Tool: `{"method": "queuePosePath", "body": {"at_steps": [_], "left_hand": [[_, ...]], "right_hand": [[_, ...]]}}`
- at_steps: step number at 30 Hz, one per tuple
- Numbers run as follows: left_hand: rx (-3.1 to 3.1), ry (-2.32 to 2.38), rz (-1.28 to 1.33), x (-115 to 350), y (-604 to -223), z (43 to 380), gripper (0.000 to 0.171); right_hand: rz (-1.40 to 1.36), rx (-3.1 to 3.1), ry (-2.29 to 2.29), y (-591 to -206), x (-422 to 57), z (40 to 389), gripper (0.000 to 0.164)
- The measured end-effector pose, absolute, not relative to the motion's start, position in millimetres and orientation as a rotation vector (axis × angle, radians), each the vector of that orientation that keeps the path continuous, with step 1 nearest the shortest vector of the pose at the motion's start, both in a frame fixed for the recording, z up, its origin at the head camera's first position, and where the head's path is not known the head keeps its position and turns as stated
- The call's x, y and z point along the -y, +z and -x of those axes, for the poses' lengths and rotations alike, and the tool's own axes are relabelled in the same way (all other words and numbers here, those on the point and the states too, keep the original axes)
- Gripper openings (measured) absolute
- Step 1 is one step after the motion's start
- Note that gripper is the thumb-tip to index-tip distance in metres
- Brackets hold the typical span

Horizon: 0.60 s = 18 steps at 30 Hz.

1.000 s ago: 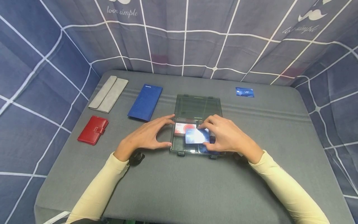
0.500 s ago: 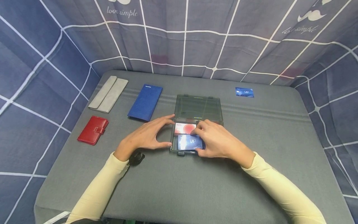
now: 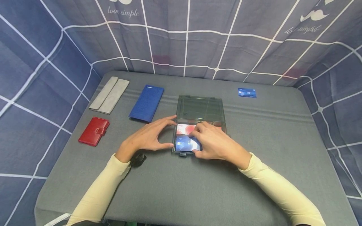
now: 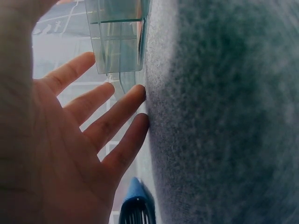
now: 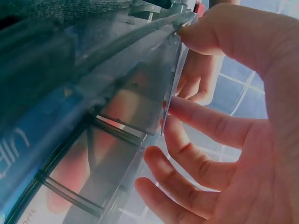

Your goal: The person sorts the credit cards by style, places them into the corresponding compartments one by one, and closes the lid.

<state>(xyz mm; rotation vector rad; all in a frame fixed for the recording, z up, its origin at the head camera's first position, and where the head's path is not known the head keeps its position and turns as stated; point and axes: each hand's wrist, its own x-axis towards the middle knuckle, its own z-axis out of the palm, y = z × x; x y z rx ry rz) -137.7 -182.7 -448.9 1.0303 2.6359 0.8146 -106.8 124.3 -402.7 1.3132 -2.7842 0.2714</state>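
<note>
A translucent dark storage box [image 3: 200, 108] lies with its lid folded back. My right hand [image 3: 216, 143] pinches a blue VIP card [image 3: 185, 143] between thumb and fingertips, over the front left compartment. In the right wrist view, the thumb and fingers [image 5: 198, 119] hold the card's edge at the box. Behind it, a white card with red circles [image 3: 184, 129] lies in a rear compartment. Another blue card [image 5: 21, 149] shows in the box in the right wrist view. My left hand [image 3: 148, 135] is spread at the box's left side, thumb and fingertips at its edge.
A red snap wallet [image 3: 94, 131], a light grey folded pouch [image 3: 109, 95] and a blue folder [image 3: 147, 103] lie on the left of the grey table [image 3: 175, 188]. One blue VIP card [image 3: 247, 93] lies at the back right. Tiled-pattern curtains surround the table.
My right hand has carried the blue card leftward and down, from over the box's middle to the front left compartment. The left hand has stayed at the box's left side.
</note>
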Motion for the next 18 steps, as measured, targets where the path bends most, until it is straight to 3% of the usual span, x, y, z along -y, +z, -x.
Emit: {"method": "queuePosePath", "body": {"at_steps": [18], "left_hand": [[-2.635, 0.799, -0.999, 181.3, -447.0, 136.8, 0.085]], "right_hand": [[-1.337, 2.74, 0.287, -410.6, -121.5, 110.0, 0.049]]}}
